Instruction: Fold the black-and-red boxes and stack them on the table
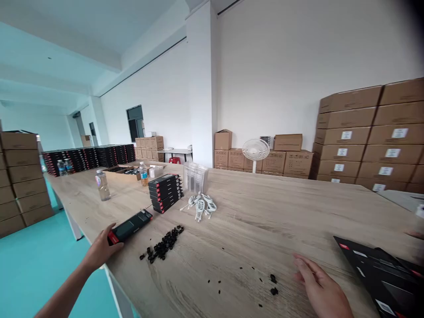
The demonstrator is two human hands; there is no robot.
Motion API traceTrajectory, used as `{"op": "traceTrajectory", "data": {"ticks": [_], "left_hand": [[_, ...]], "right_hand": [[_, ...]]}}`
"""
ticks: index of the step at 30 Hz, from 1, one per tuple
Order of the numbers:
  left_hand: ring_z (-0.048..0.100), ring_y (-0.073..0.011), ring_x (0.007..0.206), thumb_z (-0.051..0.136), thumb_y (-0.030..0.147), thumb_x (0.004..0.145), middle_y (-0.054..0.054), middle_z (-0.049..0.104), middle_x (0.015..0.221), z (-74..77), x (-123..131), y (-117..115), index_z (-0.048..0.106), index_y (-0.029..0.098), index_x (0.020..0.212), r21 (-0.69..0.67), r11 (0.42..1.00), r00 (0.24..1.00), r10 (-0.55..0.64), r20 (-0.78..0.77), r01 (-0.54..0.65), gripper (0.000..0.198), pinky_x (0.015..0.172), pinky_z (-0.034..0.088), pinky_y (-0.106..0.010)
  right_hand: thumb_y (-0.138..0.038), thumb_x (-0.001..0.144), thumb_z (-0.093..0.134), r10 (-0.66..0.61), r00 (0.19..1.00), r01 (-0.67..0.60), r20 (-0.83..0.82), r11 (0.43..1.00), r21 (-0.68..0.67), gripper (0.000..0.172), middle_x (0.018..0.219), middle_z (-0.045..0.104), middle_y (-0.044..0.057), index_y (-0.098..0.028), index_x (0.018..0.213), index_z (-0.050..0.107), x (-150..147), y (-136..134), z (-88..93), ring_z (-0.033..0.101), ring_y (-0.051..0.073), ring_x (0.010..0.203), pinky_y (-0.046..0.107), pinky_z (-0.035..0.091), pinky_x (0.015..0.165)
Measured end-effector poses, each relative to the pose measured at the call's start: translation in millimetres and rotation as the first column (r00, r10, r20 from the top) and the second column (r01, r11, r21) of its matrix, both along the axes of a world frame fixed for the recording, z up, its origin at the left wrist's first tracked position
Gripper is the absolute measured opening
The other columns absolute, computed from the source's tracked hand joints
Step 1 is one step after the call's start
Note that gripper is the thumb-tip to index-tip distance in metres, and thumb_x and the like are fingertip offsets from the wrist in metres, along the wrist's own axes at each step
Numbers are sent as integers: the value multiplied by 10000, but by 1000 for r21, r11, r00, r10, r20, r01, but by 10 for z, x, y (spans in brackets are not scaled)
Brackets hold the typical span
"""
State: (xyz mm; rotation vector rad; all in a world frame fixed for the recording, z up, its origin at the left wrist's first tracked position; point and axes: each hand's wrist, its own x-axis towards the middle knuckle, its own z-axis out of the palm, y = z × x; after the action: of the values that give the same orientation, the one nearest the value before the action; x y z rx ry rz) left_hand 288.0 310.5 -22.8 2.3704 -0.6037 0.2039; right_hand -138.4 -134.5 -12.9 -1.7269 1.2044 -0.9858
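Note:
My left hand (102,248) is closed around the near end of a flat black box (132,226) with red corners, which lies on the wooden table. Just right of that box is a pile of small black plastic parts (165,244). My right hand (319,285) hovers low over the table with its fingers stretched out and holds nothing. Two small black parts (274,291) lie to its left, with several tiny black bits around them. On its right are flat black packages (380,274) with red and white labels, partly cut off by the frame edge.
Behind the pile stand a stack of black boxes (164,193), coiled white cables (200,206) and clear plastic trays (195,177). Bottles (103,185) stand at the left. Cartons (344,137) are piled at right. Part of another person's hand (414,234) shows at the right edge.

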Motion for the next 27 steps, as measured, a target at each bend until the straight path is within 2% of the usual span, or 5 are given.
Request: {"op": "traceTrajectory", "data": {"ticks": [6,16,21,25,27], "left_hand": [[426,-345,1296,466,655,755,-151,479,1381,-341,55,-16,332,183,1401,-29,993,993,115,39,-114,811,1069,333,-499],[500,-333,1218,557,580,711,-155,529,1325,-42,139,76,429,152,1334,-55,998,994,-36,-101,31,767,999,422,-438],[551,-343,1148,598,583,657,-160,580,1234,-15,239,110,335,135,1399,155,987,997,-42,-63,51,906,979,436,-462],[423,-399,1275,534,757,637,-26,370,1466,134,94,-275,242,410,1398,212,973,960,34,279,-96,886,1005,378,-594],[399,-341,1311,508,732,694,26,336,1477,326,-261,-701,195,475,1396,94,986,926,-159,342,134,811,1043,374,-552]], "right_hand": [[-581,617,440,14,993,-11,-119,1000,28,539,712,717,88,-240,985,637,-40,65,136,649,344,889,451,427,873],[-582,577,489,23,993,-21,-115,1000,18,467,707,732,84,-263,864,675,-41,-43,47,664,352,872,466,436,847],[-576,624,487,26,999,-30,-42,994,-109,484,797,745,87,-210,864,694,-51,-45,-64,685,311,766,456,492,786],[-472,790,379,40,995,-68,-95,950,-306,457,820,735,94,-166,927,690,-23,91,-96,680,259,783,402,538,748],[-394,836,362,19,991,-64,-132,936,-346,412,910,731,91,-168,942,690,14,159,-102,676,225,849,357,539,799]]}}
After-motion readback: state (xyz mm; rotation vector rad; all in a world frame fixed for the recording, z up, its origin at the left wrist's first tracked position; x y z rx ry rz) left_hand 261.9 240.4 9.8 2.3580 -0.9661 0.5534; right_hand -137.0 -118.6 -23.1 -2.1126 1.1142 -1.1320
